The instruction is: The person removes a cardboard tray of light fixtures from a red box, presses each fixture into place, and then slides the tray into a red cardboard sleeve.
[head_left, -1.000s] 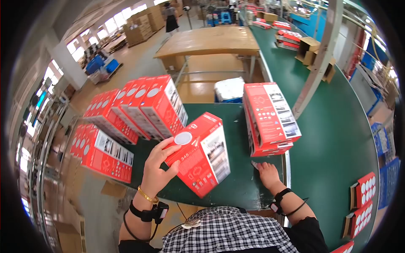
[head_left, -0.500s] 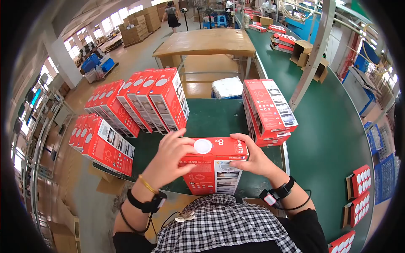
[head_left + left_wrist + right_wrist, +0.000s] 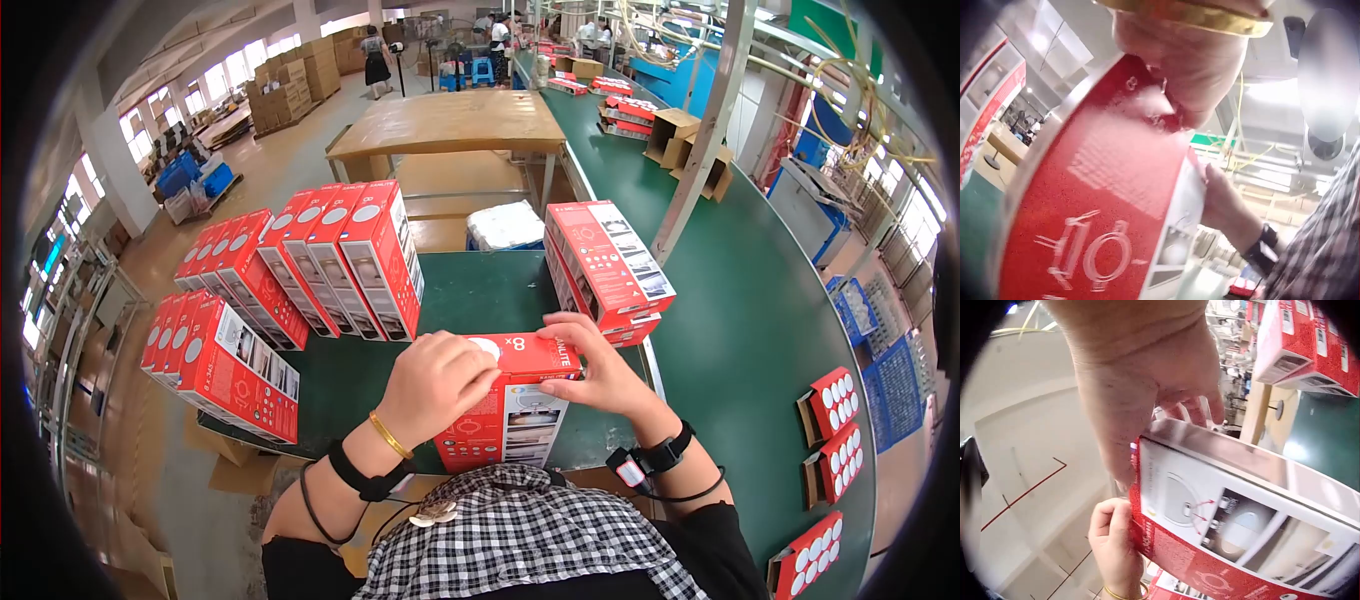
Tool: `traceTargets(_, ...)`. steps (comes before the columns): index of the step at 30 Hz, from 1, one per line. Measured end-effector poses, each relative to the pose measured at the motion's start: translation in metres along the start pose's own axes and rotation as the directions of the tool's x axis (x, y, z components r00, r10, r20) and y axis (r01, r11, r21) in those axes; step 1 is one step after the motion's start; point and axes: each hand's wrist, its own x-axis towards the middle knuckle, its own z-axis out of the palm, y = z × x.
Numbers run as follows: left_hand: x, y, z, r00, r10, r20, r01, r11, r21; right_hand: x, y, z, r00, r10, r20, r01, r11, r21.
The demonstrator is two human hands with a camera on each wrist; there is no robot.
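A red and white printed carton (image 3: 470,430) stands upright on the green table, right in front of the person. At its top left, the left hand (image 3: 440,378) has curled fingers at the lid, partly covering the white circle there. The left wrist view has this hand (image 3: 1179,69) over the carton's top end. The right hand (image 3: 603,372) grips the top's right end, its thumb at the near edge and fingers across the far side. In the right wrist view the left hand (image 3: 1113,537) has its thumb and index finger bunched against the carton's edge.
Rows of similar cartons (image 3: 375,260) stand at the left. Stacked cartons (image 3: 610,262) lie at the right, beside a metal post (image 3: 700,150). A green conveyor (image 3: 730,330) runs along the right with several open-ended cartons (image 3: 832,400). Behind stands a brown table (image 3: 450,120).
The left hand brought the tilted carton in to stand upright near the person. The right hand came off the tabletop to the carton's right end. The left hand's fingers then curled in at the lid.
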Motion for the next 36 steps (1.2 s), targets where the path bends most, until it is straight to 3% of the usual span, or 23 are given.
traceTargets(1, 0.004, 0.002, -0.003, 0.993, -0.108, 0.038, 0.111, 0.99, -0.089, 0.006, -0.01, -0.003, 1.0, 0.002, 0.002, -0.002, 1.0, -0.003)
traceTargets(2, 0.007, 0.003, -0.005, 0.974, -0.209, 0.085, 0.221, 0.96, -0.17, 0.014, -0.026, -0.006, 0.998, -0.046, 0.052, 0.053, 0.988, -0.147)
traceTargets(4, 0.008, -0.002, -0.008, 0.968, -0.21, 0.14, 0.235, 0.952, -0.197, 0.031, -0.045, -0.002, 0.976, -0.185, 0.117, 0.214, 0.92, -0.329)
traceTargets(5, 0.009, -0.004, -0.009, 0.958, -0.211, 0.194, 0.253, 0.941, -0.224, 0.037, -0.045, 0.0, 0.975, -0.187, 0.118, 0.216, 0.919, -0.33)
traceTargets(6, 0.012, -0.004, -0.012, 0.958, -0.213, 0.19, 0.253, 0.941, -0.223, 0.043, -0.043, 0.002, 0.973, -0.092, 0.21, 0.151, 0.945, -0.289)
traceTargets(7, 0.016, -0.004, -0.018, 0.893, -0.307, 0.328, 0.412, 0.851, -0.326, 0.047, -0.042, 0.002, 0.953, -0.001, 0.304, 0.082, 0.964, -0.254)
traceTargets(8, 0.019, -0.004, -0.023, 0.802, -0.37, 0.469, 0.566, 0.723, -0.396, 0.049, -0.045, 0.0, 0.949, -0.037, 0.313, 0.103, 0.975, -0.197)
traceTargets(9, 0.023, -0.005, -0.029, 0.802, -0.376, 0.464, 0.568, 0.722, -0.396, 0.05, -0.042, 0.002, 0.947, -0.041, 0.319, 0.109, 0.974, -0.197)
traceTargets(11, 0.027, -0.006, -0.037, 0.663, -0.362, 0.655, 0.717, 0.558, -0.418, 0.05, -0.03, 0.008, 0.949, -0.025, 0.314, 0.066, 0.991, -0.119)
traceTargets(12, 0.025, -0.004, -0.037, 0.628, -0.411, 0.661, 0.769, 0.458, -0.446, 0.048, -0.033, 0.01, 0.948, -0.027, 0.317, 0.067, 0.991, -0.116)
traceTargets(13, 0.021, -0.001, -0.034, 0.626, -0.413, 0.661, 0.771, 0.457, -0.444, 0.047, -0.038, 0.011, 0.958, -0.021, 0.286, 0.07, 0.985, -0.161)
traceTargets(15, 0.006, 0.007, -0.024, 0.884, -0.41, 0.223, 0.462, 0.838, -0.291, 0.046, -0.042, 0.011, 0.968, -0.017, 0.251, 0.07, 0.977, -0.203)
traceTargets(16, -0.001, 0.011, -0.024, 0.952, -0.302, 0.051, 0.307, 0.936, -0.173, 0.047, -0.043, 0.009, 0.961, 0.015, 0.275, 0.039, 0.981, -0.189)
traceTargets(17, -0.014, 0.017, -0.022, 0.955, -0.281, -0.09, 0.275, 0.958, -0.08, 0.047, -0.043, 0.009, 0.954, 0.049, 0.297, 0.004, 0.985, -0.174)
traceTargets(19, -0.033, 0.03, -0.031, 1.0, -0.007, -0.023, 0.007, 1.0, 0.022, 0.047, -0.038, 0.01, 0.958, 0.032, 0.286, 0.017, 0.986, -0.167)
traceTargets(23, -0.053, 0.041, -0.014, 0.995, 0.033, 0.098, -0.036, 0.999, 0.027, 0.049, -0.04, 0.008, 0.946, 0.055, 0.319, -0.001, 0.986, -0.167)
traceTargets(25, -0.051, 0.038, -0.006, 0.996, -0.059, -0.066, 0.068, 0.988, 0.142, 0.049, -0.039, 0.007, 0.946, 0.052, 0.321, 0.001, 0.986, -0.164)
traceTargets(30, -0.042, 0.041, -0.005, 0.987, -0.13, -0.096, 0.143, 0.978, 0.152, 0.048, -0.034, 0.002, 0.931, 0.015, 0.364, 0.035, 0.991, -0.13)
traceTargets(32, -0.041, 0.041, -0.004, 0.984, -0.143, -0.104, 0.159, 0.974, 0.164, 0.045, -0.034, 0.0, 0.931, -0.085, 0.355, 0.125, 0.988, -0.092)
traceTargets(36, -0.041, 0.039, -0.003, 0.985, -0.14, -0.096, 0.154, 0.974, 0.165, 0.044, -0.033, 0.002, 0.938, -0.075, 0.339, 0.118, 0.987, -0.108)
